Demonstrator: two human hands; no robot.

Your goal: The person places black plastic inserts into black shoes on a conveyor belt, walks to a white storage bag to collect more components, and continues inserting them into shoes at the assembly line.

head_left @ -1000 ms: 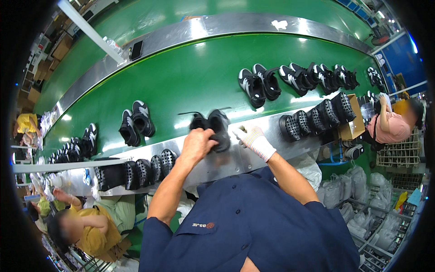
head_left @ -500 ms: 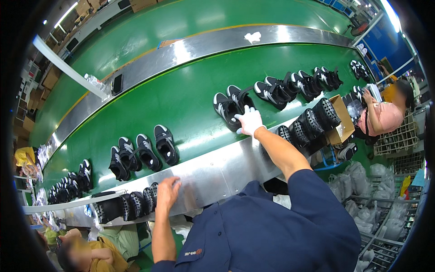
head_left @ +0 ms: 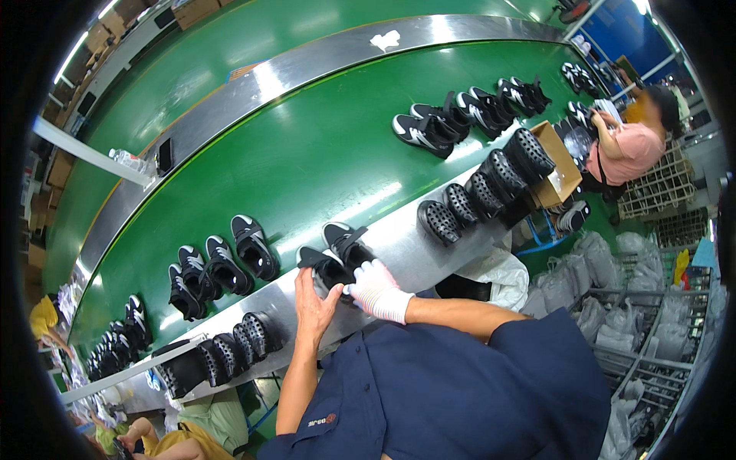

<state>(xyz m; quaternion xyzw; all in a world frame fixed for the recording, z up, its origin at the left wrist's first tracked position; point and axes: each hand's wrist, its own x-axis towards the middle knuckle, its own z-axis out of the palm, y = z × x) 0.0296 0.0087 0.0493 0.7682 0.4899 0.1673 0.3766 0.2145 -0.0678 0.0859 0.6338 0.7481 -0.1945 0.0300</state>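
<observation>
Head view: both hands are at one pair of black-and-grey shoes in front of the wearer, at the near edge of the green belt (head_left: 307, 176), where it meets the metal ledge (head_left: 406, 264). Toes point away from the body, toward upper left.

Left hand (head_left: 313, 308): bare, at the heel end of the left shoe (head_left: 320, 263); thumb spread from the fingers and reaching toward the other hand. Whether it grips the heel cannot be told.

Right hand (head_left: 381, 293): in a white glove, fingers bent, at the heel end of the right shoe (head_left: 343, 238). The fingertips are partly hidden; firmness of hold cannot be told. The hands are close together, left thumb just beside the gloved fingertips. The strap of the right shoe angles out to its right.

Surroundings: four similar shoes (head_left: 253, 247) stand on the belt to the left, with a further row (head_left: 115, 337) beyond; more shoes (head_left: 422, 134) stand to the right. On the ledge, black studded pieces form a left group (head_left: 261, 331) and a right group (head_left: 484, 193), the latter beside an open carton (head_left: 566, 180). A dark phone (head_left: 165, 156) and a clear bottle (head_left: 129, 159) lie on the far side. A co-worker in pink (head_left: 632, 153) is at far right.
</observation>
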